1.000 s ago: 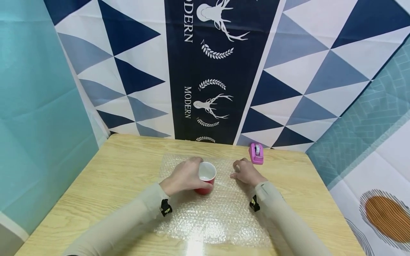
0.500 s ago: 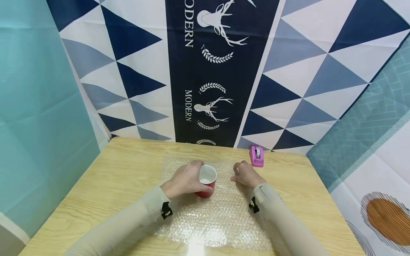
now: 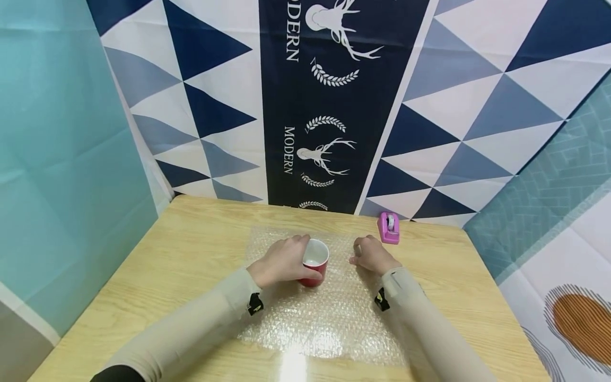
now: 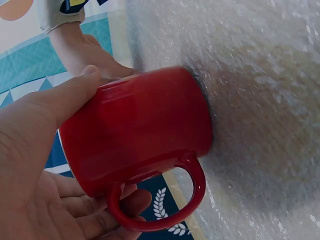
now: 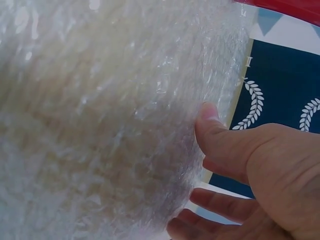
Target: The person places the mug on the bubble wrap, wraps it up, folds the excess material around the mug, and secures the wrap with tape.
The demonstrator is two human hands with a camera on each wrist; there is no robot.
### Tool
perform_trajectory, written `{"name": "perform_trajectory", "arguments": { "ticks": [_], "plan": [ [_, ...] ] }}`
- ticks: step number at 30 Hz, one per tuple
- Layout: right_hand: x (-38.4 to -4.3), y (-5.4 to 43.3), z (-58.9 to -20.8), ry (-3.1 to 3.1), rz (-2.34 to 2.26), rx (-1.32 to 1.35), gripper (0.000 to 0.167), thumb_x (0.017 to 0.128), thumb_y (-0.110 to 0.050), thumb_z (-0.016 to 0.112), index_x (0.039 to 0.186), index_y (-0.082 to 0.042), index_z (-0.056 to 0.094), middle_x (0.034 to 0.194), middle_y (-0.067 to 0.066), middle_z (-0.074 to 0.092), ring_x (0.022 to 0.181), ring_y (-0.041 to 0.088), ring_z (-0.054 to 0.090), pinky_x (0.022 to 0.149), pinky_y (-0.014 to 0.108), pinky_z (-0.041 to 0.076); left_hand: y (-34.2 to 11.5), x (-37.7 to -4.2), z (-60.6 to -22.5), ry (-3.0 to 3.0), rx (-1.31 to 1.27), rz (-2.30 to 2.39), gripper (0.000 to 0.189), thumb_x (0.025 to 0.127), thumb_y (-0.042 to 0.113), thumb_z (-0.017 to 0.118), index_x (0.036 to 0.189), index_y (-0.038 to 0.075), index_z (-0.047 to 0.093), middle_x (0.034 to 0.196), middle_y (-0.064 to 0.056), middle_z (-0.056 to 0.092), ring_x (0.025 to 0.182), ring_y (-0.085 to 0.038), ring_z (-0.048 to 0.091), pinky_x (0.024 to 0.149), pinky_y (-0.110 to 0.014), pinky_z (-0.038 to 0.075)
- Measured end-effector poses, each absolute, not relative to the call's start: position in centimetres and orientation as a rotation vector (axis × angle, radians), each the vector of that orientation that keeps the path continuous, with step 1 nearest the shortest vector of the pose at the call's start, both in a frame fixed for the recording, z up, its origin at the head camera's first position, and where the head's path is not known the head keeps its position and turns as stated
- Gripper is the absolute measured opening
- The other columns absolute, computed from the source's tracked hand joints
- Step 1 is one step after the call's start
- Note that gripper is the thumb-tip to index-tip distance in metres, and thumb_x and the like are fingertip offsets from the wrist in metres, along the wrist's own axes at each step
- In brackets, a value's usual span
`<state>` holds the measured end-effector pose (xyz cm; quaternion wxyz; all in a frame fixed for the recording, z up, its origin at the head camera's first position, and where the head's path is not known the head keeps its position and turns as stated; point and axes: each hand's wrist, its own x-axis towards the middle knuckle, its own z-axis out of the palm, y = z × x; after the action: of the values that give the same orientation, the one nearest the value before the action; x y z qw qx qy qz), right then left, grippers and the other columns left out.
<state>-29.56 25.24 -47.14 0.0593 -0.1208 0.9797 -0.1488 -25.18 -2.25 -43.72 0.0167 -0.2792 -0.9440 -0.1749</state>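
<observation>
A red mug with a white inside stands upright on a sheet of bubble wrap. My left hand grips the mug from its left side, the thumb along the near side and the fingers round the far side. In the left wrist view the mug's handle shows close to those fingers. To the right of the mug, my right hand rests at the right part of the wrap, its fingers loosely bent. The right wrist view shows its thumb touching the wrap, with nothing held.
A pink tape dispenser stands near the table's back edge, just beyond my right hand. The wooden table meets a patterned cloth backdrop behind and hangings at both sides.
The head view has shifted a little, so everything appears slightly further right. Both hands and the mug keep their places on the bubble wrap.
</observation>
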Motion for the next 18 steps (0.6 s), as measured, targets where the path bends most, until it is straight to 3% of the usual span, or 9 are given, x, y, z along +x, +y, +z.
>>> {"name": "perform_trajectory", "arguments": {
  "ticks": [5, 9, 18],
  "plan": [
    [-29.7, 25.2, -47.0, 2.962, -0.442, -0.342, 0.044, 0.087, -0.022, 0.083, 0.119, 0.005, 0.068, 0.111, 0.022, 0.068, 0.107, 0.036, 0.061, 0.1, 0.054, 0.052, -2.9, -25.1, -43.7, -2.986, -0.908, -0.572, 0.098, 0.079, 0.059, 0.082, 0.152, 0.005, 0.043, 0.122, -0.011, 0.069, 0.102, -0.022, 0.068, 0.085, -0.039, 0.058],
    [-29.5, 25.3, -47.3, 2.946, -0.447, -0.305, 0.043, 0.087, -0.022, 0.083, 0.118, 0.004, 0.068, 0.108, 0.02, 0.067, 0.105, 0.033, 0.06, 0.099, 0.053, 0.052, -3.2, -24.8, -44.1, -3.032, -0.909, -0.608, 0.103, 0.082, 0.056, 0.081, 0.159, 0.008, 0.032, 0.125, -0.012, 0.07, 0.108, -0.023, 0.068, 0.087, -0.041, 0.059],
    [-28.9, 25.0, -47.0, 2.993, -0.463, -0.343, 0.039, 0.084, -0.021, 0.085, 0.11, 0.004, 0.072, 0.094, 0.013, 0.067, 0.095, 0.029, 0.058, 0.092, 0.05, 0.054, -3.3, -24.8, -44.5, -2.949, -0.875, -0.657, 0.089, 0.076, 0.057, 0.086, 0.144, 0.013, 0.047, 0.113, -0.006, 0.073, 0.096, -0.02, 0.069, 0.073, -0.036, 0.059]
  ]
}}
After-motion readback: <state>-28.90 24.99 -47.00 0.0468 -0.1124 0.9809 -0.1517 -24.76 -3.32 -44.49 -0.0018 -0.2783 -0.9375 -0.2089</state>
